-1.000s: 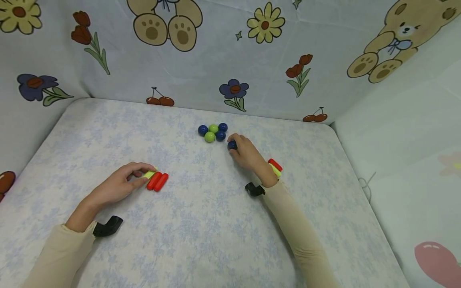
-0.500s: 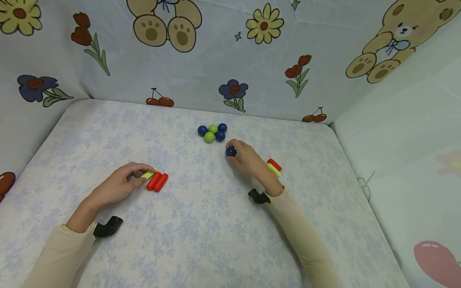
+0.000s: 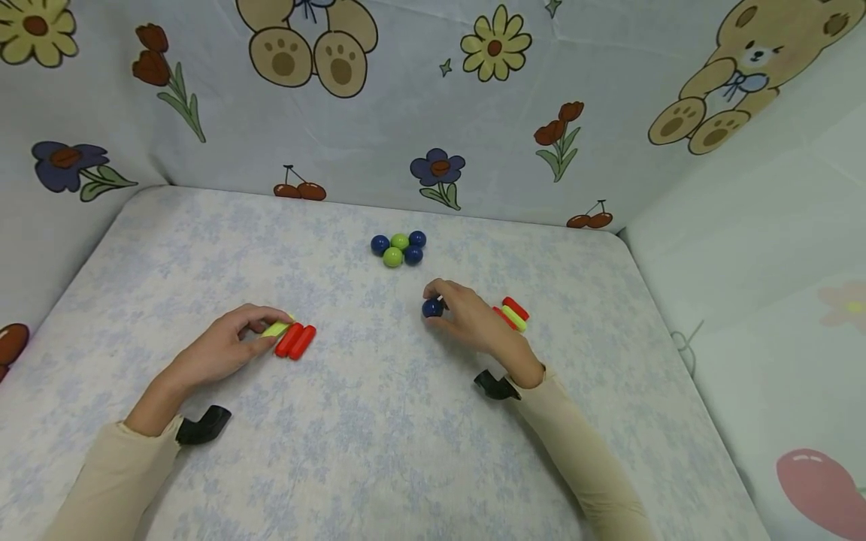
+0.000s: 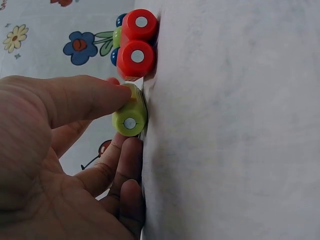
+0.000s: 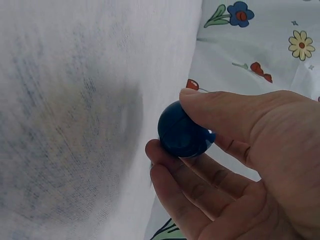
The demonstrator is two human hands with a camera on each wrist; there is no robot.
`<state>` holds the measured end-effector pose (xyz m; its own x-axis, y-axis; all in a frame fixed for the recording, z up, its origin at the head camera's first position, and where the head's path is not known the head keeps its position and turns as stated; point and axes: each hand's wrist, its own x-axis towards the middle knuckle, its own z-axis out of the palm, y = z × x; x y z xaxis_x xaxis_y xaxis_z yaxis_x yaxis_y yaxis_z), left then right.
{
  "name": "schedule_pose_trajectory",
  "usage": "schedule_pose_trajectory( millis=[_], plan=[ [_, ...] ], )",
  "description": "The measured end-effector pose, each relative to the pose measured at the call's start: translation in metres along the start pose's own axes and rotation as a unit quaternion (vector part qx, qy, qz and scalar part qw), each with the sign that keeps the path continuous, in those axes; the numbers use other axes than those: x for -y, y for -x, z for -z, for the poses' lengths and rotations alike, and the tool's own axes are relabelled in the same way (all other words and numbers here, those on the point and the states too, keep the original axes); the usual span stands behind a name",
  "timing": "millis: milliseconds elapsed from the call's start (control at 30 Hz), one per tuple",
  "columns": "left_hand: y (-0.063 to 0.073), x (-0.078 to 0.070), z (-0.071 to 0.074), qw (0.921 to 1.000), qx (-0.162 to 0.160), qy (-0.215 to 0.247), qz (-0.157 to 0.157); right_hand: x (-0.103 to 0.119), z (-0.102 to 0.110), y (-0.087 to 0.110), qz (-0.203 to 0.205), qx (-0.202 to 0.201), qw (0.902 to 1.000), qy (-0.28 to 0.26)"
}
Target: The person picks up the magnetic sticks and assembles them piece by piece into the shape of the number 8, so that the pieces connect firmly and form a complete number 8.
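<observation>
In the head view my left hand (image 3: 219, 344) is at the left of the table, pinching a yellow-green rod (image 3: 276, 329) between thumb and fingers. Two red rods (image 3: 302, 343) lie side by side just right of it. The left wrist view shows silver discs on the ends of the yellow-green rod (image 4: 130, 123) and the red rods (image 4: 136, 56). My right hand (image 3: 467, 321), right of the middle, holds a dark blue ball (image 3: 431, 308). Thumb and fingertips grip this glossy ball (image 5: 182, 131) in the right wrist view, close over the table.
Several blue and green balls (image 3: 393, 258) sit clustered near the back of the table (image 3: 365, 436). Right of my right hand lie a red rod (image 3: 516, 307), a yellow-green rod (image 3: 515, 318) and another red one, partly hidden. A printed cloth (image 3: 379, 135) hangs behind.
My right hand has drawn the blue ball toward me, away from the cluster, uncovering part of a second red rod at the right. The left hand has stayed in place.
</observation>
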<state>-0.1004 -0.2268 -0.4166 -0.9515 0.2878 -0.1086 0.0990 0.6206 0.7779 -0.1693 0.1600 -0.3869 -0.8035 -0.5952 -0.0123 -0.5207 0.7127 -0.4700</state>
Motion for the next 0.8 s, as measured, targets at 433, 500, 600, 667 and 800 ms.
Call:
schedule_pose_trajectory(
  millis=[433,500,600,667,800],
  plan=[
    [-0.002,0.0,0.001,1.0,0.002,-0.005,-0.006,0.0,-0.005,0.017,0.01,0.011,0.9996,-0.022],
    [-0.002,0.001,0.001,1.0,0.003,-0.005,-0.006,-0.001,-0.006,0.018,0.006,0.01,0.9995,-0.029],
    [-0.001,0.002,0.001,0.9999,0.003,-0.006,-0.007,-0.002,-0.006,0.018,0.005,0.01,0.9992,-0.039],
    [0.0,0.003,0.001,0.9999,0.004,-0.006,-0.007,-0.002,-0.007,0.018,0.009,0.011,0.999,-0.042],
    [0.001,0.003,0.001,0.9999,0.006,-0.005,-0.011,-0.002,-0.008,0.018,0.017,0.006,0.9991,-0.037]
  ],
)
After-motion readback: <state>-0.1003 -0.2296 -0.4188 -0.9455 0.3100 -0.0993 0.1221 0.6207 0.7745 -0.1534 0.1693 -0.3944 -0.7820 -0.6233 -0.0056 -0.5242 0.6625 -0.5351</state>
